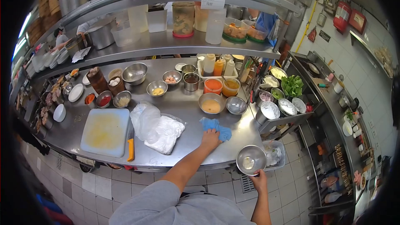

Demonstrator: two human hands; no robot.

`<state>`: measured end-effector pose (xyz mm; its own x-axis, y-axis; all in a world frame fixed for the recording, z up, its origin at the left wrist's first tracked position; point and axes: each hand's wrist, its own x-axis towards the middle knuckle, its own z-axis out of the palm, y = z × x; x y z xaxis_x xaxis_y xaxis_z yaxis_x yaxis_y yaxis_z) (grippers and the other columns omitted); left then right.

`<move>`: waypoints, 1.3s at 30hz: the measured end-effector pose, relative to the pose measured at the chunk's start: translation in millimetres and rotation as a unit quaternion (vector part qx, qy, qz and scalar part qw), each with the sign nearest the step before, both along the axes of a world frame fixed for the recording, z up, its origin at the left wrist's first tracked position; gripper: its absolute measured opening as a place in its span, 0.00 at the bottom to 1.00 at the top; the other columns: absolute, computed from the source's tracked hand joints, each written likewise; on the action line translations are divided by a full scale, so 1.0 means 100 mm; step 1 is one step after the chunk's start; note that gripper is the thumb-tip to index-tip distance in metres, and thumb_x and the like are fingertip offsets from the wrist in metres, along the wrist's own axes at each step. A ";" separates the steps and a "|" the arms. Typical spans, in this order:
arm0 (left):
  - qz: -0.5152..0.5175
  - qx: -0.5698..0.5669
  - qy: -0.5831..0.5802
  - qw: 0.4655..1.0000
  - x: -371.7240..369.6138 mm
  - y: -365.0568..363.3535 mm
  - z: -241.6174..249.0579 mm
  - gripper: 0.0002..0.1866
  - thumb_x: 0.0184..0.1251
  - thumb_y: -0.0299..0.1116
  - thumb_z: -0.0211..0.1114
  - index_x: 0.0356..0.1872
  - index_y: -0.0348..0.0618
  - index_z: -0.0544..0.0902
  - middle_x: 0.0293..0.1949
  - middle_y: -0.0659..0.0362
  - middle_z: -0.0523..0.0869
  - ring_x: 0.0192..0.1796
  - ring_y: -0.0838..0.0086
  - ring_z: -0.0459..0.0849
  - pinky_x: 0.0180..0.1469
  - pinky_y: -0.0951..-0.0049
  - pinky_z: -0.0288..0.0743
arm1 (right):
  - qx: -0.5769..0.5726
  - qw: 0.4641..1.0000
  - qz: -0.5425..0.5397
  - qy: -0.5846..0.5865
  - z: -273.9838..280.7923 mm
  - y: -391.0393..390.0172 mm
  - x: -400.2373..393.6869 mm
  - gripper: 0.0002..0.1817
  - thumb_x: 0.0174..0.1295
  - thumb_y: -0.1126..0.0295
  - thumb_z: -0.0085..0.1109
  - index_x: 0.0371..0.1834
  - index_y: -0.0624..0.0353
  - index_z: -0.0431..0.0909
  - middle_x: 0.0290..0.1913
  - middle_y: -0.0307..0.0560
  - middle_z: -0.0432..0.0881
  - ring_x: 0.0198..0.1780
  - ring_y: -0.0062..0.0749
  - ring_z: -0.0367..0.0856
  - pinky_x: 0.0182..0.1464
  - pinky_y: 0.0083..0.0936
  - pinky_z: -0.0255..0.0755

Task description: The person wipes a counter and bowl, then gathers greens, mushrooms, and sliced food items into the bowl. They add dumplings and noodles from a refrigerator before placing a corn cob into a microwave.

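Note:
My left hand [211,139] presses down on a crumpled blue cloth [221,131] on the steel counter, its fingers closed around part of it. In my right hand [259,180] is a metal bowl [251,156], gripped by the near rim and held off the counter's right front corner. A small pale lump lies in the bottom of the bowl. Just beyond the cloth stand a metal bowl of tan liquid [211,106] and another metal bowl [236,105]. White plastic bags [160,131] lie to the left of my left hand.
A white cutting board [105,132] and an orange-handled knife [131,149] lie on the left. Sauce tubs [213,85] and squeeze bottles [218,66] stand at the back under a steel shelf [158,41]. A plastic bin [280,154] sits low on the right.

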<state>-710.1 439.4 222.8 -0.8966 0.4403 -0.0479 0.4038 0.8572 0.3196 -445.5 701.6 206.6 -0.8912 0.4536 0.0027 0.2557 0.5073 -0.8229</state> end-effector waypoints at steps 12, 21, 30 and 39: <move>0.086 0.281 -0.036 0.955 0.21 -0.51 0.05 0.22 0.55 0.37 0.73 0.51 0.43 0.81 0.47 0.44 0.85 0.50 0.50 0.84 0.54 0.57 0.78 | 0.075 0.980 0.184 -0.031 0.27 -0.36 -0.35 0.22 0.40 0.65 0.84 0.32 0.59 0.78 0.46 0.52 0.77 0.45 0.44 0.80 0.50 0.35 0.75; -0.060 0.144 0.031 0.987 0.89 -0.10 -0.28 0.20 0.54 0.30 0.69 0.51 0.41 0.82 0.49 0.44 0.82 0.49 0.45 0.83 0.53 0.54 0.78 | 0.073 0.961 0.268 -0.002 0.26 -1.11 -0.93 0.23 0.41 0.66 0.83 0.33 0.57 0.74 0.51 0.56 0.73 0.46 0.52 0.79 0.49 0.38 0.75; -0.162 0.107 -0.194 0.962 0.68 -0.10 -0.35 0.17 0.54 0.30 0.61 0.46 0.47 0.87 0.44 0.47 0.87 0.50 0.50 0.85 0.51 0.55 0.77 | 0.081 0.955 0.283 0.029 0.00 -0.97 -0.95 0.20 0.44 0.66 0.80 0.33 0.54 0.75 0.49 0.51 0.76 0.48 0.50 0.81 0.46 0.38 0.75; -0.296 -0.119 -0.402 0.858 0.62 -0.20 0.45 0.21 0.59 0.32 0.58 0.55 0.47 0.83 0.41 0.58 0.87 0.43 0.68 0.84 0.48 0.63 0.77 | 0.181 0.910 0.370 0.040 0.23 -0.80 -0.92 0.19 0.46 0.64 0.79 0.34 0.53 0.75 0.48 0.49 0.78 0.47 0.51 0.82 0.46 0.41 0.77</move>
<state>-648.2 419.5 267.5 -0.1543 0.6987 -0.6986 0.5219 0.6580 0.5429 -537.8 622.0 229.5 -0.9429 -0.3140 0.1115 -0.3196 0.7578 -0.5689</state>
